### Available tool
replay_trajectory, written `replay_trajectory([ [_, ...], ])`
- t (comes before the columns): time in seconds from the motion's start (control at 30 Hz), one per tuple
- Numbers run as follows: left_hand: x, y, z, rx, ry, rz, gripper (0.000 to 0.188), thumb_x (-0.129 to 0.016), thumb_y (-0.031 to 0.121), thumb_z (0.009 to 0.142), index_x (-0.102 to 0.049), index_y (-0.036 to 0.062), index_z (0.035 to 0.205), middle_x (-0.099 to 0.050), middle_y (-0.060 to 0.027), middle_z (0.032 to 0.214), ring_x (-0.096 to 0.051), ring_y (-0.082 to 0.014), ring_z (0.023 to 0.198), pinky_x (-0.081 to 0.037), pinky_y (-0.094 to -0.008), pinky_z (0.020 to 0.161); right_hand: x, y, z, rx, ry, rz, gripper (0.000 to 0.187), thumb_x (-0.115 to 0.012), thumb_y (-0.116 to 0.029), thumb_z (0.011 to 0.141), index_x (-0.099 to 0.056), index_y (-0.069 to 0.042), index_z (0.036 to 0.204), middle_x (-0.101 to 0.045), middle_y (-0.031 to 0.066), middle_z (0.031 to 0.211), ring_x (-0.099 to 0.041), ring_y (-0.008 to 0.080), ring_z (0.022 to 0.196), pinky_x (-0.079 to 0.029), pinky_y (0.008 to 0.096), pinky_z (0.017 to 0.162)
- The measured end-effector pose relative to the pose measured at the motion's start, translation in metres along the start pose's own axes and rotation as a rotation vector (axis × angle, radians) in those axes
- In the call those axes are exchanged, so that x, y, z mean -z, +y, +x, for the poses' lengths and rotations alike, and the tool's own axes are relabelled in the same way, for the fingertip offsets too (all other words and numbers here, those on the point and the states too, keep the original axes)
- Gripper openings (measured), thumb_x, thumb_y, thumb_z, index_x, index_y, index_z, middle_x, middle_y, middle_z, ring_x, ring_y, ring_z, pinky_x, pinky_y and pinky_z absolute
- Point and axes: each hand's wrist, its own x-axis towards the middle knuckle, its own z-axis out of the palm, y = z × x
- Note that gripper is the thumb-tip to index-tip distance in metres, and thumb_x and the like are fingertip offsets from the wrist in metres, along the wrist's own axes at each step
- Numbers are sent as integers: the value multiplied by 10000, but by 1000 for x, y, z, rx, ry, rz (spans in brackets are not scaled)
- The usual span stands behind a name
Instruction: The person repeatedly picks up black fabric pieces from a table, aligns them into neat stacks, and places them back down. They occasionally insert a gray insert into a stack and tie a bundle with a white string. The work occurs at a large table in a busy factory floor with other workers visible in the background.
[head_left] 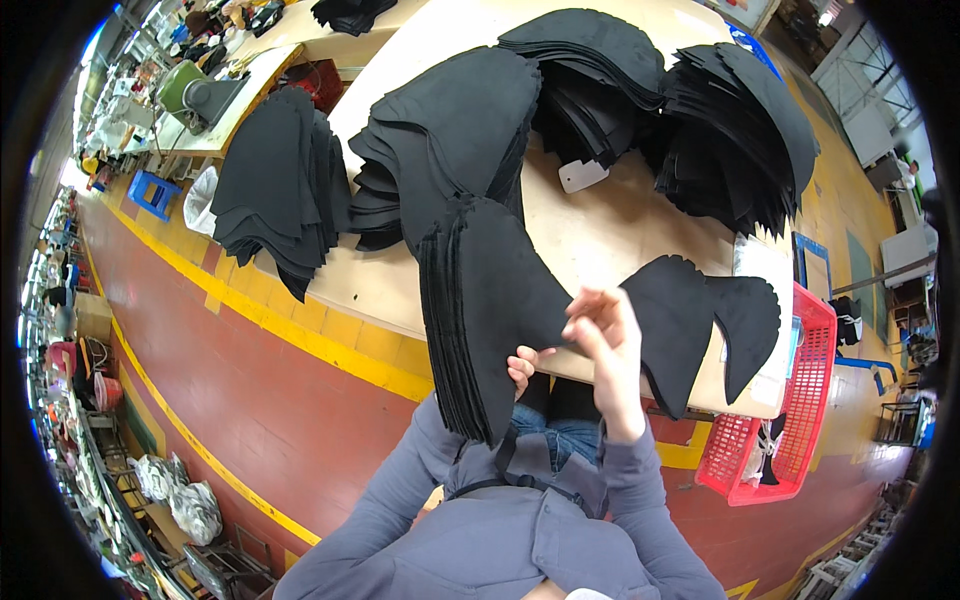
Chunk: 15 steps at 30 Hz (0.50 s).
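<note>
A thick stack of black, curved cut fabric or leather pieces (490, 300) hangs over the near edge of the table, its layered edges fanned on the left. My left hand (522, 368) grips the right edge of this stack low down; part of the hand is hidden under the pieces. Just right of it my right hand (610, 345) is raised over the table edge, fingers loosely bent and apart, with nothing visible in them. Beside that hand, a black piece with a scalloped top (668, 325) lies at the table edge, with a narrower curved black piece (748, 325) to its right.
More black stacks (455, 120) cover the far side of the light-topped table (590, 225), with a white tag (583, 176) near them. A red plastic basket (815, 390) stands at the right edge. A blue stool (153, 194) and a green machine (185, 92) are at far left.
</note>
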Motion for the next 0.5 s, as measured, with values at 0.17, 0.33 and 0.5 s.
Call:
replay_trajectory([
  [0.17, 21, -24, 2, -496, 117, 903, 373, -489, 223, 1006, -460, 2, 1304, -523, -70, 1056, -537, -154, 866, -503, -277, 810, -22, -22, -30, -66, -109, 0, 509, -698, -10, 805, -476, -70, 1259, -528, 46, 1094, -548, 106, 907, -479, 253, 805],
  [0.33, 18, -50, 2, -624, 127, 1329, 308, -577, 183, 978, -552, 50, 1255, -558, -21, 1172, -547, -119, 1037, -498, -260, 883, -18, -21, -43, -76, -145, -69, 568, -729, 22, 772, -456, -68, 1261, -493, 45, 1219, -556, 126, 959, -474, 265, 848],
  [0.5, 36, -50, -7, -603, 83, 1062, 366, -538, 228, 994, -522, 40, 1308, -568, -62, 1215, -567, -168, 1066, -499, -290, 917, -18, -15, -56, -85, -140, -35, 586, -810, -62, 772, -468, -68, 1247, -522, 55, 1095, -537, 101, 890, -478, 233, 758],
])
